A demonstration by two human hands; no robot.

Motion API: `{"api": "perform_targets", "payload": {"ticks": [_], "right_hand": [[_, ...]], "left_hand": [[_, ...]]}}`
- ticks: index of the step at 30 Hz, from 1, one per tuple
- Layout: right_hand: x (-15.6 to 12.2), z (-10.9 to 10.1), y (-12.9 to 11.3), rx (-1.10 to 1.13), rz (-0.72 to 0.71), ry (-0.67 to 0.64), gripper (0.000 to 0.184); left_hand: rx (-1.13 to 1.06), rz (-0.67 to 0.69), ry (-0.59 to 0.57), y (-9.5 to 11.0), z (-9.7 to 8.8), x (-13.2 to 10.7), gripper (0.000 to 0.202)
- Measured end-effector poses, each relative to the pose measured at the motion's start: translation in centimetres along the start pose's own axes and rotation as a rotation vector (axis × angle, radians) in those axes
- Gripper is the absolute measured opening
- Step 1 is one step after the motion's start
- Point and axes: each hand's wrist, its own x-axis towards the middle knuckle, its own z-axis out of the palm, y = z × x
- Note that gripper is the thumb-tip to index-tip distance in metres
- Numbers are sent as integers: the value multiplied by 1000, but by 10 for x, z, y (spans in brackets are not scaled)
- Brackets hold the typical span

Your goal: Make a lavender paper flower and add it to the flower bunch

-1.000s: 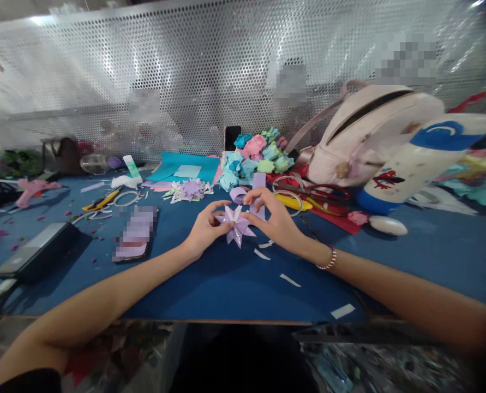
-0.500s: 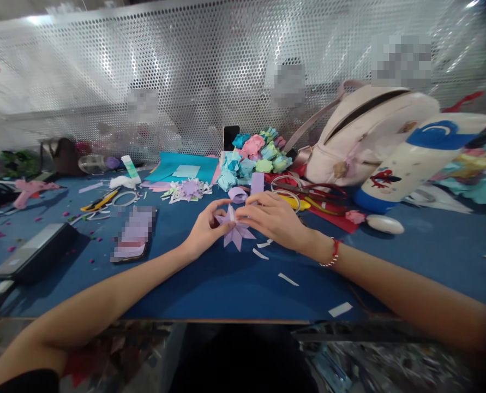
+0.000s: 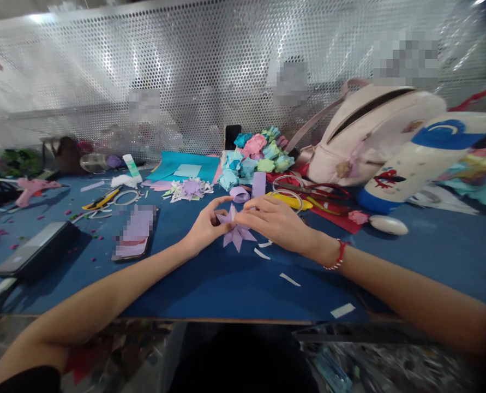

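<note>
Between my hands is a purple paper flower with pointed petals, above the blue table. My left hand pinches its left side with thumb and fingers. From the right, my right hand has its fingers closed on the flower's upper petals; its fingertips partly cover them. Just behind the flower lie a curled purple paper strip and a flat purple strip. White paper slivers are scattered below my right hand.
A phone and a black power bank lie at left, near a yellow cutter. Crumpled paper flowers are heaped at the back. Scissors, a pink backpack and a blue-capped bottle occupy the right.
My right hand's fingers have shifted slightly and drawn closer together over the flower's petals. My left hand keeps its pinch. The whole view has moved a little.
</note>
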Motion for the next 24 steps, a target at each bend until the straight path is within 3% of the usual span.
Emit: {"api": "perform_targets", "payload": {"ticks": [6, 15, 20, 24], "right_hand": [[2, 0, -1, 14, -22, -30, 22], [5, -3, 2, 247, 108, -328, 23], [6, -3, 3, 335, 129, -354, 23], [2, 0, 4, 330, 131, -303, 26]], "left_hand": [[-148, -64, -16, -9, 1, 1, 72], [-110, -44, -40, -9, 5, 1, 71], [-98, -33, -48, -10, 4, 2, 69], [-149, -66, -30, -11, 3, 2, 71]]}}
